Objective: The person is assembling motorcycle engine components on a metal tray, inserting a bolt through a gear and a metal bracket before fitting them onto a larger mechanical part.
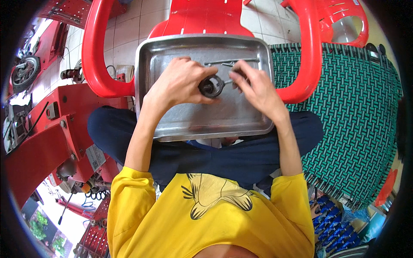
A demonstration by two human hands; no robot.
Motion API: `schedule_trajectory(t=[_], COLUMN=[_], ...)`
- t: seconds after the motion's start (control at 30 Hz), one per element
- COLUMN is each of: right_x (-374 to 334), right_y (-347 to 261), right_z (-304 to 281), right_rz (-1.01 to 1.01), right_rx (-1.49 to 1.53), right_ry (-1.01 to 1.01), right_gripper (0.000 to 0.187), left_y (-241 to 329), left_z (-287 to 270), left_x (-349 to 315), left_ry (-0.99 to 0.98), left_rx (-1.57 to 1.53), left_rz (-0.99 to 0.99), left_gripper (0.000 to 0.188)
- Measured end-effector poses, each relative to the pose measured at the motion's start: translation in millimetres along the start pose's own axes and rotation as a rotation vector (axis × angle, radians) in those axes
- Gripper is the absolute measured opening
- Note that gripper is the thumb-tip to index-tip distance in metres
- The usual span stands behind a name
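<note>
Over a rectangular metal tray (pixel 189 122), my left hand (pixel 183 79) is wrapped round a dark ring-shaped metal part (pixel 211 86) with an open centre. Its exact kind I cannot make out. On the other side, my right hand (pixel 253 84) pinches a thin metal rod (pixel 228 81), perhaps a screw or tool shaft, whose tip meets the ring's right edge. The fingers hide most of the rod. Behind my hands, a long thin metal rod (pixel 245 60) lies in the tray near its far side, with small metal pieces beside it.
The tray rests on a red plastic chair (pixel 206 17) with armrests on both sides. A green woven seat (pixel 340 120) stands at the right. Red metal workshop equipment (pixel 47 133) is on the left, with a motorcycle wheel (pixel 26 74) beyond it.
</note>
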State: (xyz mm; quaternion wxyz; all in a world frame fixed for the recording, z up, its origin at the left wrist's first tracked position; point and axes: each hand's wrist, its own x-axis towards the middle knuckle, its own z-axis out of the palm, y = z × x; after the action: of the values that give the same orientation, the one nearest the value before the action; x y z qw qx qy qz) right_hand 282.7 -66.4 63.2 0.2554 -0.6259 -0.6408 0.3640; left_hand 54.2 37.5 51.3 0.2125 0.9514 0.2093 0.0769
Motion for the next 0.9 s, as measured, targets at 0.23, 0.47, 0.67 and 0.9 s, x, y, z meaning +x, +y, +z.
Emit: schedule_trajectory(t=[0.23,0.47,0.67,0.9], right_x=[-57.7,-68.4,-52.0,-53.4], right_y=[-1.6,0.0,1.6,-0.5], right_z=[20.9,47.3,53.8,58.2], right_rz=[-0.001,0.032,-0.077,-0.003], right_rx=[0.067,0.032,-0.143,0.128], right_ry=[0.116,0.275,0.384,0.286], right_gripper=[0.023,0.016,0.024,0.028], left_y=[20.6,40.0,46.6,46.9], left_z=[-0.6,44.0,58.5,61.2], left_x=[-12.0,-42.2,-50.0,-49.2], left_ry=[-0.027,0.457,0.396,0.489], left_rx=[0.035,-0.338,-0.685,-0.655], left_rz=[0.028,-0.146,-0.287,-0.244], left_gripper=[0.067,0.057,0.062,0.059])
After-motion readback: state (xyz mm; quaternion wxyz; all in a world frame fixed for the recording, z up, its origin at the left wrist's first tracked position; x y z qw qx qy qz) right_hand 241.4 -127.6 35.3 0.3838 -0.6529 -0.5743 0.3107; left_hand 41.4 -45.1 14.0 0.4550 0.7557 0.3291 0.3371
